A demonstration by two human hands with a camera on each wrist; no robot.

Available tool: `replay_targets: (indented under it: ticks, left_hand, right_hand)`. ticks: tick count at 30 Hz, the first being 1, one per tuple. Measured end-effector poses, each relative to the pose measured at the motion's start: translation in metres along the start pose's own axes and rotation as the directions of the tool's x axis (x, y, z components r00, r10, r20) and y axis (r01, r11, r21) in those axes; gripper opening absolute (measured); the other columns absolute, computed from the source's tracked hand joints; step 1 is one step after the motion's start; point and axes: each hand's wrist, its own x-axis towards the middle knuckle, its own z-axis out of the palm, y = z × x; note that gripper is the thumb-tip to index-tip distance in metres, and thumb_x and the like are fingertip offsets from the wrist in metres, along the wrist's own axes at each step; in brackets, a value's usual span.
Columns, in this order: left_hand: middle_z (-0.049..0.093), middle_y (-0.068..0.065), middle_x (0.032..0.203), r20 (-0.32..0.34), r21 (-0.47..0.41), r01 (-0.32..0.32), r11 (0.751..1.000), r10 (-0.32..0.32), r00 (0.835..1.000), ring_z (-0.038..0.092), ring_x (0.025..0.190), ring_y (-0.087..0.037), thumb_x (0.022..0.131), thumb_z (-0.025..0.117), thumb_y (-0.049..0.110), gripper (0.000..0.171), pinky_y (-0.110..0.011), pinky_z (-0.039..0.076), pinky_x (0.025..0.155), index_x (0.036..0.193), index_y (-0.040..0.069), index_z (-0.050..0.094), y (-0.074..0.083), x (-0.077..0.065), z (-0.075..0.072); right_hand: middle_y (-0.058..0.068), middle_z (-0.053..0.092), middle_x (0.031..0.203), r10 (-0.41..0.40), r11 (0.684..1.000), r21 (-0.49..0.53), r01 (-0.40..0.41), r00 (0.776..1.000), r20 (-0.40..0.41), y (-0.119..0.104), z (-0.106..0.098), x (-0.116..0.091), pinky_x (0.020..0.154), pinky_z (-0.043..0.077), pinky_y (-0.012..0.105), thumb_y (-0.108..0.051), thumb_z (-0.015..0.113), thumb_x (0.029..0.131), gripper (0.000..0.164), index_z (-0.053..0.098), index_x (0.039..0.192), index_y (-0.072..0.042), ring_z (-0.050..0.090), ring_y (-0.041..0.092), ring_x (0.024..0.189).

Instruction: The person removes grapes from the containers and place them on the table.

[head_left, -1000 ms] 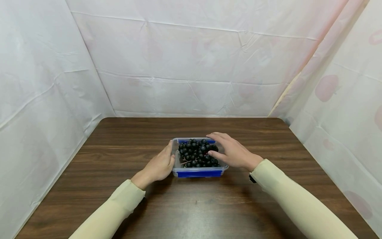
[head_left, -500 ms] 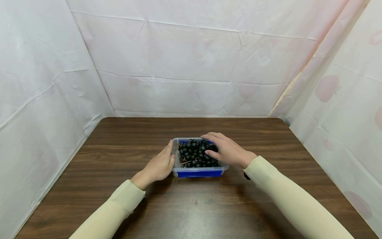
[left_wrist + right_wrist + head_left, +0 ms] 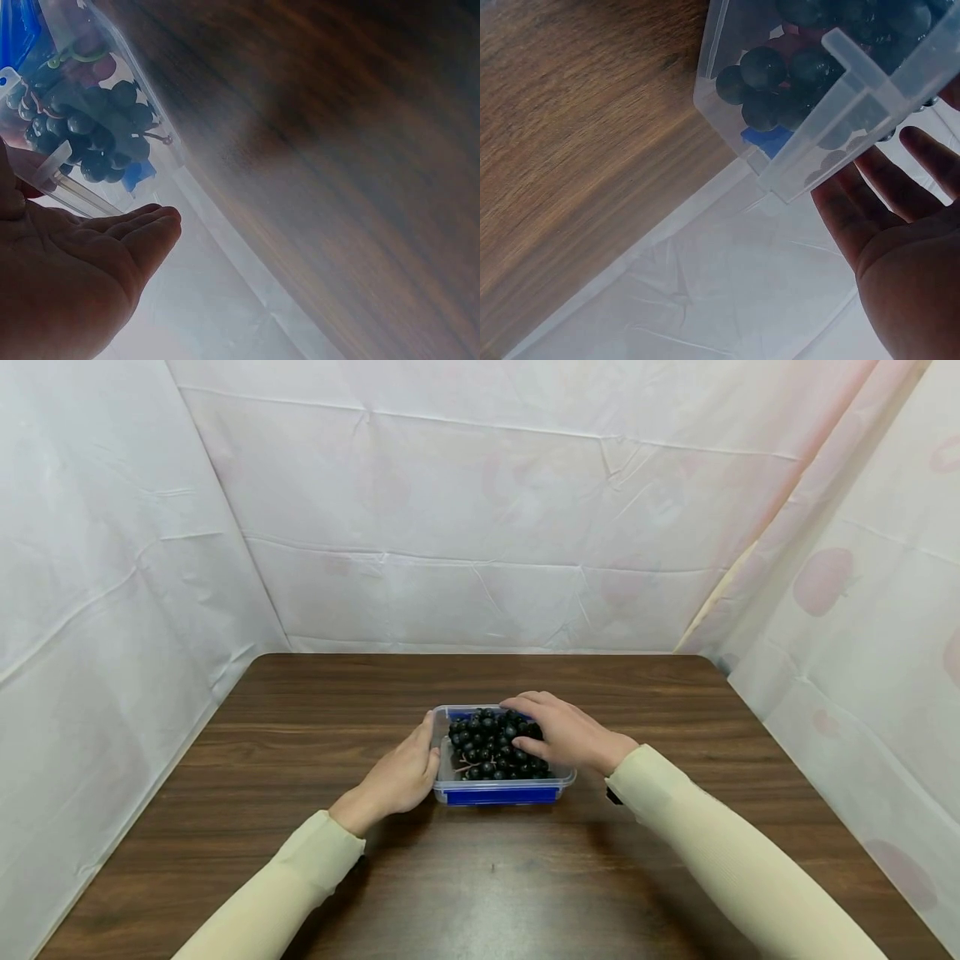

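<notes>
A clear plastic food container (image 3: pixel 463 787) with blue side latches stands in the middle of the table. Dark grapes (image 3: pixel 487 739) on a stem fill it, and they show through its wall in both wrist views. My left hand (image 3: pixel 396 777) lies flat along the container's left side, its fingers straight in the left wrist view. Over the right part of the grapes is my right hand (image 3: pixel 558 735), thumb and fingers apart. In the right wrist view, the right hand (image 3: pixel 907 255) reaches past the container's rim with spread fingers; whether their tips touch the grapes is hidden.
A dark wood-grain table (image 3: pixel 300 860) carries the container. White sheets enclose it: a back sheet (image 3: pixel 480 510), a left sheet (image 3: pixel 112 568) and a right sheet (image 3: pixel 862 652) with faint pink fruit prints.
My right hand has moved left and a little farther over the grapes, slowing in the last half second. The left hand and the container have stayed in place.
</notes>
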Motion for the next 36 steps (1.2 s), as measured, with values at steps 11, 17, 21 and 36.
replay_targets:
  ticks: [11,17,21,36]
  left_hand:
    - [0.013,-0.02,0.169,-0.002,-0.011,0.011,1.0,-0.011,1.0,0.025,0.153,-0.034,0.111,0.034,0.024,0.067,-0.054,0.028,0.121,0.164,0.003,-0.002,0.001,-0.001,0.0]
    - [0.014,-0.021,0.168,-0.008,-0.003,0.008,1.0,-0.008,1.0,0.025,0.152,-0.034,0.111,0.034,0.024,0.067,-0.053,0.029,0.121,0.164,0.003,-0.003,0.001,0.0,0.0]
    - [0.014,-0.02,0.169,-0.008,-0.001,0.009,1.0,-0.009,1.0,0.025,0.153,-0.033,0.111,0.034,0.024,0.068,-0.053,0.028,0.121,0.164,0.004,-0.004,0.001,0.0,0.0]
    - [0.016,-0.022,0.168,-0.016,0.003,0.017,1.0,-0.016,1.0,0.026,0.152,-0.034,0.111,0.035,0.024,0.068,-0.052,0.028,0.121,0.164,0.002,-0.003,0.0,0.0,0.001]
  right_hand:
    - [0.002,0.053,0.148,-0.019,1.0,-0.003,0.019,0.999,0.048,-0.001,-0.004,0.008,0.106,0.048,0.048,-0.03,0.072,0.098,0.065,0.045,0.156,-0.022,0.05,0.023,0.136]
    - [0.004,0.052,0.15,-0.045,0.999,-0.004,0.045,0.996,0.081,-0.004,-0.007,0.013,0.106,0.049,0.046,-0.028,0.074,0.097,0.068,0.043,0.157,-0.021,0.052,0.024,0.135]
    - [0.004,0.053,0.148,-0.069,0.997,-0.009,0.071,0.992,0.108,-0.006,-0.009,0.017,0.104,0.05,0.045,-0.024,0.075,0.096,0.069,0.043,0.157,-0.019,0.054,0.023,0.133]
    - [0.007,0.055,0.143,-0.024,0.992,-0.114,0.054,0.967,0.255,-0.022,-0.012,0.033,0.084,0.057,0.037,-0.009,0.075,0.093,0.08,0.038,0.16,-0.03,0.065,0.023,0.108]
